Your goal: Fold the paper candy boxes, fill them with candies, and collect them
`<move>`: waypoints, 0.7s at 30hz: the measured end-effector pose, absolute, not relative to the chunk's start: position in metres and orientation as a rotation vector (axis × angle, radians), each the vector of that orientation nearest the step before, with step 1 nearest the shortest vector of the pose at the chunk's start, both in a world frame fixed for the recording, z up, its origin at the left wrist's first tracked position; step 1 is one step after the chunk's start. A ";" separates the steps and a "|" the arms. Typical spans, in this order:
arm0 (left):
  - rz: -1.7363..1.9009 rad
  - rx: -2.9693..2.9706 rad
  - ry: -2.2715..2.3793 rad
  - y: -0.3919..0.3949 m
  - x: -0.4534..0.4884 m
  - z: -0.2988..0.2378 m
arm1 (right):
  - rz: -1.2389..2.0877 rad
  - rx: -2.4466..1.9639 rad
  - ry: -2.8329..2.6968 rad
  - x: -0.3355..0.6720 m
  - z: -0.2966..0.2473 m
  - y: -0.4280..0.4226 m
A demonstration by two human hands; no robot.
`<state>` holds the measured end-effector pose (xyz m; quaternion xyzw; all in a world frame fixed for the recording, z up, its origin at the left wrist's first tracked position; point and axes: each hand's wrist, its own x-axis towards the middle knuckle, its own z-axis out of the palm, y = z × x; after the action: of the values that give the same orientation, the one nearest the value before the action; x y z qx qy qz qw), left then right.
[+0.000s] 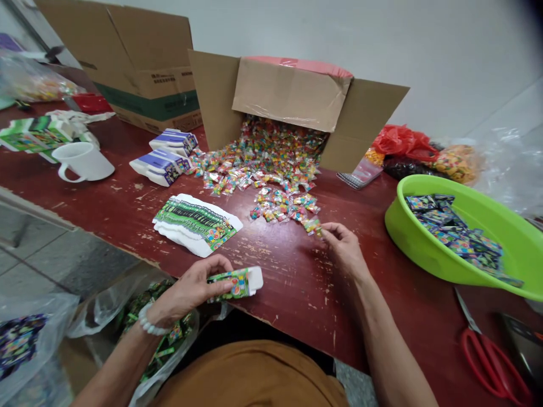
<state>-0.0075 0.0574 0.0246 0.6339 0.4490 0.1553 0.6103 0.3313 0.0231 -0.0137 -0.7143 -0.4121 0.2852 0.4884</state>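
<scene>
My left hand (207, 282) is closed around a small green printed box (235, 282), whose white end flap stands open toward the right. The box is held at the table's near edge. My right hand (343, 246) pinches a small clear candy packet (312, 226) with colourful pieces in it. Beyond that hand, many more candy packets (280, 204) spill out of a cardboard carton (292, 93) lying on its side. Flat green box blanks (195, 221) lie in a stack on the table, just past my left hand.
A bright green basin (407, 237) with dark packets stands at the right, near red-handled scissors (487, 356). A white mug (82, 161) and purple boxes (159, 167) are at the left. Plastic bags of filled packets (165, 333) sit below the table edge.
</scene>
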 end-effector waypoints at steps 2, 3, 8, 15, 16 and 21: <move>0.517 1.277 1.061 0.052 0.003 0.023 | 0.993 -1.474 -1.079 0.303 -0.003 0.009; 0.569 1.204 1.054 0.049 0.009 0.022 | 1.056 -1.414 -1.154 0.289 0.002 0.004; 0.515 1.137 0.870 0.036 0.020 0.018 | 0.835 -1.337 -1.629 0.244 0.024 -0.007; 0.293 1.073 0.660 0.028 0.027 0.010 | 0.996 -1.323 -1.771 0.233 0.025 0.011; 0.324 1.074 0.667 0.028 0.030 0.010 | 1.002 -1.352 -1.686 0.232 0.023 0.014; 0.466 1.071 0.759 0.029 0.035 0.015 | 0.962 -1.332 -1.554 0.229 0.020 0.020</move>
<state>0.0352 0.0293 0.0149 0.4932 0.3494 0.2145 0.7672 0.2286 0.0198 0.0201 -0.5330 -0.6216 0.3847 0.4261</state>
